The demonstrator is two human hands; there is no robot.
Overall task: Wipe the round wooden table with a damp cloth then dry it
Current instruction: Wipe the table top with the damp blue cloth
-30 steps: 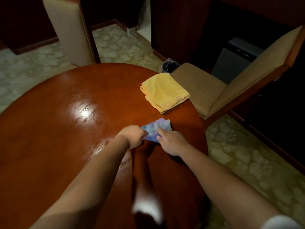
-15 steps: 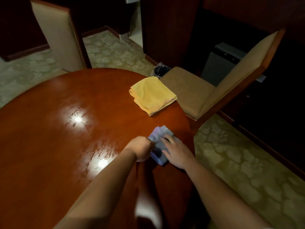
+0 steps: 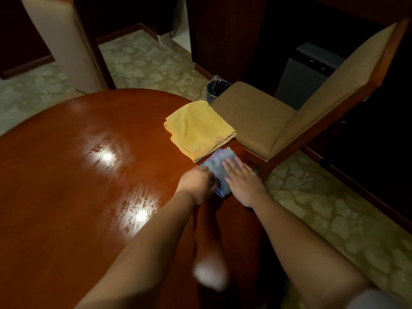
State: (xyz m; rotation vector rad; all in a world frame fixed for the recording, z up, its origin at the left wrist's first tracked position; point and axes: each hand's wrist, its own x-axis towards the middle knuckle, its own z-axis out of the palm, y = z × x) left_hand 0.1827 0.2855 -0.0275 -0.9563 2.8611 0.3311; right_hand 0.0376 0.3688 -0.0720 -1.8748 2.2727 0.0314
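Both of my hands were on the blue-purple damp cloth (image 3: 219, 167) near the right edge of the round wooden table (image 3: 66, 175), just beside a folded yellow cloth (image 3: 198, 130). My left hand (image 3: 197, 182) pinched the cloth's near edge; my right hand (image 3: 242, 182) pressed flat, fingers straight. I judged damp wiping underway; next, sweeping the cloth across, then drying.

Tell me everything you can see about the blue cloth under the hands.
The blue cloth is a small, pale blue-lilac rag, soft and crumpled, seemingly folded or bunched. It lies flat on the round wooden table near its right edge, just in front of the folded yellow towel; whether they touch is unclear. The right hand presses on it with straight fingers, while the left hand grips its left edge with curled fingers. Much of it is hidden beneath them.
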